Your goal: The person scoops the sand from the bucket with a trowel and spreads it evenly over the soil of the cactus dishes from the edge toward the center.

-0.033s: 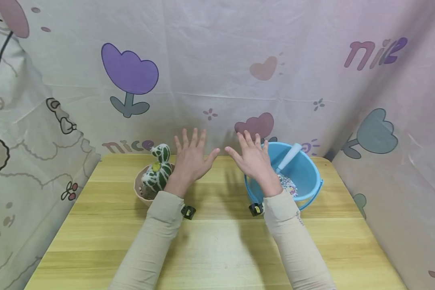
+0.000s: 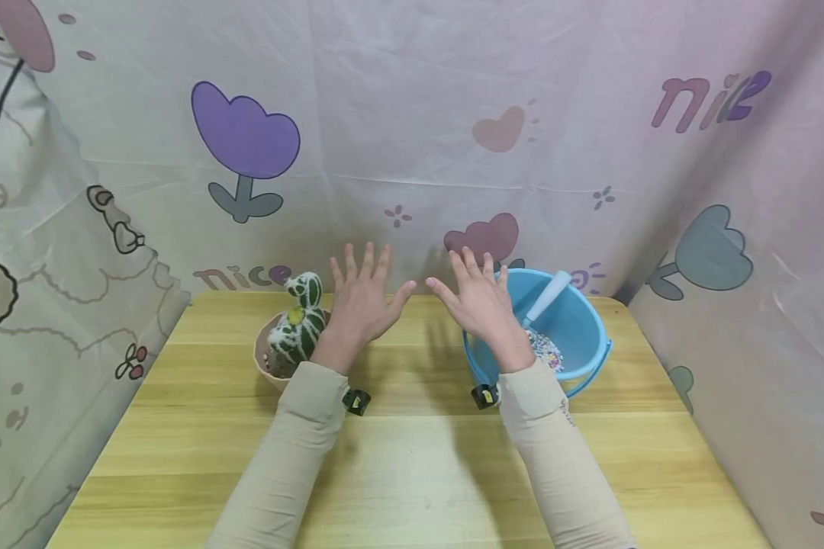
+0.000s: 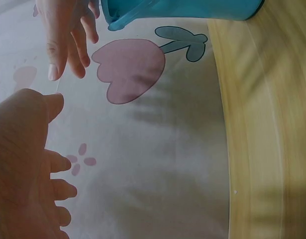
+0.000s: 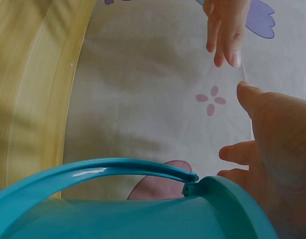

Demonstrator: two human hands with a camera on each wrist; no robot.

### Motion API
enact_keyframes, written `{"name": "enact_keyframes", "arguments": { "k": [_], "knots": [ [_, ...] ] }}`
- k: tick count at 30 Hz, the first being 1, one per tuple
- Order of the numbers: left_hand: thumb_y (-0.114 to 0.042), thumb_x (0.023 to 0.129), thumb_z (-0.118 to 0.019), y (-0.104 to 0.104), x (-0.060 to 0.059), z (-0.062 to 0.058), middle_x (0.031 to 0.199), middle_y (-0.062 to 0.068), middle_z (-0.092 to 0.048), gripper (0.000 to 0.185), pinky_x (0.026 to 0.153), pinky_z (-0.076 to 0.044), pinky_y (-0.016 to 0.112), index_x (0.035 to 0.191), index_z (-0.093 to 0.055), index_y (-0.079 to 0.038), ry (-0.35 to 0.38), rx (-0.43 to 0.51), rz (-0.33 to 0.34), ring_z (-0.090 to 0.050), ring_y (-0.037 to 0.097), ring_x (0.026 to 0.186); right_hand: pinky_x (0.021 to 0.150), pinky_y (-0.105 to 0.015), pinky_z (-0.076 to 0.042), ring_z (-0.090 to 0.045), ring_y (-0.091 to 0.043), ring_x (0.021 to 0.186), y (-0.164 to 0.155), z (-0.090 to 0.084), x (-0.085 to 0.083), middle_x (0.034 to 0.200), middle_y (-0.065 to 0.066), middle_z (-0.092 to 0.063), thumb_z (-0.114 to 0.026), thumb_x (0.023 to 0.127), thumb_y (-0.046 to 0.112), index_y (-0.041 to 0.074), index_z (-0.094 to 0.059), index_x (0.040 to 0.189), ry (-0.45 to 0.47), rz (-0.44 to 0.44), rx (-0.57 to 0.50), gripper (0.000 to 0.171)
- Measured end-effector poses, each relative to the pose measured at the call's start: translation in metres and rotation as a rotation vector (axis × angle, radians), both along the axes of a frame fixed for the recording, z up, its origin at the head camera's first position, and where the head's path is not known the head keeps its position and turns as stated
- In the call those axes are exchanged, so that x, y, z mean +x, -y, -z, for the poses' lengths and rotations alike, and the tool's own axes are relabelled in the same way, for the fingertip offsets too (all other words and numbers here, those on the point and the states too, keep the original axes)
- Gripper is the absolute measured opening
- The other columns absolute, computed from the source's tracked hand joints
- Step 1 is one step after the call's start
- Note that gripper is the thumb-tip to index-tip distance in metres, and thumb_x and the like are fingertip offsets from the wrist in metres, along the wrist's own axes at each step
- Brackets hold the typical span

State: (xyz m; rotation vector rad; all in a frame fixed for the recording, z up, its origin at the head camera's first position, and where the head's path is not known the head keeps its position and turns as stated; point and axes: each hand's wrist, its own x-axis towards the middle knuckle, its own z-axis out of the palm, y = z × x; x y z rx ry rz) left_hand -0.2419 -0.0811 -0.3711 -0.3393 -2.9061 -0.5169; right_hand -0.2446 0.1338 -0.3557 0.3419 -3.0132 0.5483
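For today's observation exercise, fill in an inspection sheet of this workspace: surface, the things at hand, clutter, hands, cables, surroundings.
Surface: wooden table, bare in front.
Things at hand: potted cactus by the left hand; blue bucket by the right hand, holding a white-handled scoop and speckled beads.
Clutter: nothing seen.
Hands: left hand and right hand raised, fingers spread, holding nothing.
Cables: nothing seen; small black wrist devices.
Surroundings: cartoon-printed cloth on three sides.
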Motion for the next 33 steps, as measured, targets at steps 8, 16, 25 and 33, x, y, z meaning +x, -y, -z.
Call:
{"name": "enact_keyframes", "arguments": {
  "k": [8, 16, 25, 33],
  "knots": [
    [-0.069, 0.106, -0.034, -0.002, 0.002, -0.002, 0.175, 0.024, -0.013, 0.088, 0.129, 0.004, 0.073, 0.170, -0.017, -0.011, -0.004, -0.001, 0.009, 0.003, 0.052, 0.161, 0.131, -0.072, 0.000, -0.003, -0.049, 0.162, -0.004, -0.002, 0.003, 0.177, -0.014, -0.017, -0.035, 0.107, 0.069, 0.015, -0.023, 0.169, -0.004, 0.000, -0.016, 0.083],
    [-0.070, 0.105, -0.035, -0.006, 0.004, -0.004, 0.174, 0.029, -0.007, 0.088, 0.129, 0.003, 0.073, 0.170, -0.015, -0.014, 0.024, 0.066, 0.064, 0.004, 0.052, 0.161, 0.131, -0.072, -0.005, -0.010, -0.048, 0.162, -0.012, -0.011, 0.005, 0.176, -0.016, -0.022, -0.038, 0.106, 0.069, 0.012, -0.028, 0.168, -0.045, 0.007, -0.052, 0.085],
    [-0.071, 0.104, -0.040, -0.020, 0.006, -0.002, 0.175, 0.027, -0.009, 0.088, 0.132, 0.000, 0.068, 0.171, -0.014, -0.021, 0.095, 0.234, 0.176, 0.001, 0.048, 0.163, 0.133, -0.066, -0.012, -0.016, -0.045, 0.162, -0.044, -0.031, 0.009, 0.173, -0.023, -0.025, -0.040, 0.107, 0.066, 0.006, -0.033, 0.164, -0.061, -0.011, -0.193, 0.083],
    [-0.073, 0.099, -0.052, -0.038, 0.009, 0.007, 0.167, 0.013, -0.042, 0.091, 0.124, -0.038, 0.065, 0.170, -0.019, -0.027, 0.192, 0.497, 0.246, -0.044, 0.036, 0.152, 0.124, -0.067, -0.036, -0.041, -0.047, 0.151, -0.099, -0.040, 0.010, 0.166, -0.023, -0.041, -0.042, 0.109, 0.060, 0.006, -0.037, 0.163, -0.064, 0.058, -0.248, 0.076]
  ]
}}
